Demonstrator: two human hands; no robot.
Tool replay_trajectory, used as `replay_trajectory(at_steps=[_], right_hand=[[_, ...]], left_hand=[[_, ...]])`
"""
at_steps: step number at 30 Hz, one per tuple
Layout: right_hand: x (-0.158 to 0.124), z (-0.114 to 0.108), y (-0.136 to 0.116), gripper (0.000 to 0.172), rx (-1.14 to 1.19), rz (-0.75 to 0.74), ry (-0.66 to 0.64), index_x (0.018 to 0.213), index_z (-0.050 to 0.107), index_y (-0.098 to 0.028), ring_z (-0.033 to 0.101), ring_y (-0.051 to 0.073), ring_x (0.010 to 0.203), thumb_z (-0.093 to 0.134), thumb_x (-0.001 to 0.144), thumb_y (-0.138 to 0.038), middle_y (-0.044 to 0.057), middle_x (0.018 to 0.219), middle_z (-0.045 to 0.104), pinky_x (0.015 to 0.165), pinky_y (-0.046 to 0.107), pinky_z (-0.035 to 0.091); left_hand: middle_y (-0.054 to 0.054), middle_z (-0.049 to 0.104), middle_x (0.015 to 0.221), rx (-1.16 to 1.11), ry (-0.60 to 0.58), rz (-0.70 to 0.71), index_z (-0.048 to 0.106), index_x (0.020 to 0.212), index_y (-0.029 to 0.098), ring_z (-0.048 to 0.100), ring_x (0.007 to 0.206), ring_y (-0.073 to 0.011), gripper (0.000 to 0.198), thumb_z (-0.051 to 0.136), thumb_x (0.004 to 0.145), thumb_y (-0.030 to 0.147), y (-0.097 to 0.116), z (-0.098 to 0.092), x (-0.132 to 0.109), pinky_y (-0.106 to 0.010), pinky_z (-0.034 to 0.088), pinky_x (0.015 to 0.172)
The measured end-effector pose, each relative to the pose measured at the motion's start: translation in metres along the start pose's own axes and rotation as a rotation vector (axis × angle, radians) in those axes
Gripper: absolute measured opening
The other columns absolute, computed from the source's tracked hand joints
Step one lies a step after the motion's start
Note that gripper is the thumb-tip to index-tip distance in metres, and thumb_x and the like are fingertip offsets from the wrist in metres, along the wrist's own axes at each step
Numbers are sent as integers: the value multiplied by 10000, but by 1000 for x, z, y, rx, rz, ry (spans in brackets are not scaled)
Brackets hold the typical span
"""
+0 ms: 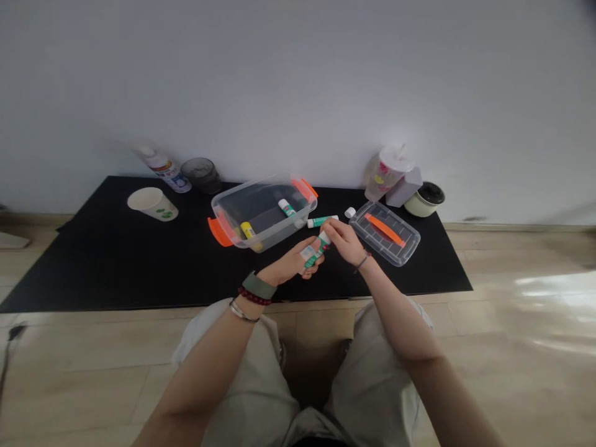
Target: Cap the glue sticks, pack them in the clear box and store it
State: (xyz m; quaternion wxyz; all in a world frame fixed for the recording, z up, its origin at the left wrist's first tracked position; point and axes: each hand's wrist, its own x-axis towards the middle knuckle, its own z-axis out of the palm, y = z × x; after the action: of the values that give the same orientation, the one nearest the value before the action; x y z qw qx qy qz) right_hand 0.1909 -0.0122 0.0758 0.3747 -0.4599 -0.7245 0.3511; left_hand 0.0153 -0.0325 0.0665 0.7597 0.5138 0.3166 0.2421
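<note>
My left hand (298, 259) is wrapped round a green-and-white glue stick (311, 261), held tilted over the table's front part. At the stick's upper end, the fingers of my right hand (345, 240) pinch its white cap (325, 237). Just behind my hands lies a second green-and-white glue stick (321, 221), and a loose white cap (350, 212) is to its right. The clear plastic box (274, 239) with orange latches stands behind my left hand. Inside it are a yellow glue stick (247, 230) and a green-and-white one (286, 207).
The box's clear lid (410, 248) with an orange handle lies right of my right hand. Behind it stand a lidded tumbler (388, 174), a pale box (406, 187) and a cream pot (420, 205). A paper cup (148, 205), spray can (168, 171) and dark glass (203, 176) stand left.
</note>
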Motion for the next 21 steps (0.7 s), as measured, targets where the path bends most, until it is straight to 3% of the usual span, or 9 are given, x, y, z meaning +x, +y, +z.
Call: replay_trajectory(at_steps=[2, 6, 8, 10, 12, 14, 16, 18, 21], right_hand=[[1, 2, -4, 365, -105, -2, 13, 752, 504, -222, 459, 140, 586, 345, 1007, -429, -14, 633, 472, 606, 270, 340], [1, 11, -10, 299, -437, 145, 14, 750, 529, -218, 424, 138, 534, 375, 990, -307, -10, 601, 469, 583, 279, 241], [0, 13, -11, 293, -536, 200, 48, 777, 558, -219, 437, 142, 536, 382, 993, -313, 0, 609, 495, 574, 282, 214], [-2, 12, -11, 332, -533, 187, 52, 780, 565, -217, 452, 145, 538, 370, 1006, -362, 2, 602, 501, 568, 280, 214], [-5, 8, -9, 408, -441, 124, 56, 769, 552, -217, 464, 149, 544, 327, 1022, -445, 0, 593, 492, 568, 276, 244], [-6, 4, -6, 488, -303, 54, 114, 793, 543, -221, 472, 154, 552, 245, 1029, -527, -4, 597, 480, 575, 276, 287], [-7, 0, -3, 549, -183, 24, 224, 833, 540, -227, 460, 155, 545, 169, 1024, -584, -14, 591, 450, 577, 280, 316], [-6, -3, 1, 573, -129, 26, 310, 845, 538, -233, 438, 154, 529, 152, 1013, -620, -24, 572, 411, 575, 287, 323], [-6, -6, 3, 555, -142, 18, 336, 826, 530, -236, 427, 155, 524, 185, 1008, -631, -26, 566, 395, 575, 295, 317]], left_hand=[[55, 465, 691, 113, 62, 36, 416, 949, 232, 374, 439, -69, 427, 468, 902, 654, -1, 3, -2, -192, 309, 424], [-1, 539, 723, 618, 335, 171, 485, 1014, 222, 538, 563, -157, 302, 504, 935, 514, -7, 3, -5, -254, 363, 534], [-28, 577, 769, 756, 382, 202, 505, 1035, 220, 589, 639, -194, 259, 537, 929, 454, -10, 2, -4, -272, 369, 578], [-20, 578, 750, 702, 327, 181, 501, 1047, 218, 580, 604, -181, 263, 497, 952, 463, -11, 3, -4, -270, 376, 567], [8, 556, 713, 500, 223, 152, 481, 1049, 216, 539, 535, -142, 325, 447, 965, 527, -10, 5, -6, -254, 395, 530], [18, 559, 747, 274, 199, 184, 459, 1059, 217, 535, 535, -113, 389, 476, 938, 586, -4, 7, -8, -243, 439, 528], [5, 587, 830, 117, 313, 302, 442, 1078, 226, 580, 608, -109, 420, 547, 902, 593, 10, 6, -12, -248, 492, 581], [-8, 615, 899, 49, 506, 453, 429, 1090, 243, 619, 696, -121, 398, 560, 901, 567, 31, -3, -12, -263, 523, 649], [-19, 637, 965, 114, 790, 558, 438, 1085, 251, 644, 774, -144, 332, 541, 912, 515, 65, -35, -5, -283, 531, 686]])
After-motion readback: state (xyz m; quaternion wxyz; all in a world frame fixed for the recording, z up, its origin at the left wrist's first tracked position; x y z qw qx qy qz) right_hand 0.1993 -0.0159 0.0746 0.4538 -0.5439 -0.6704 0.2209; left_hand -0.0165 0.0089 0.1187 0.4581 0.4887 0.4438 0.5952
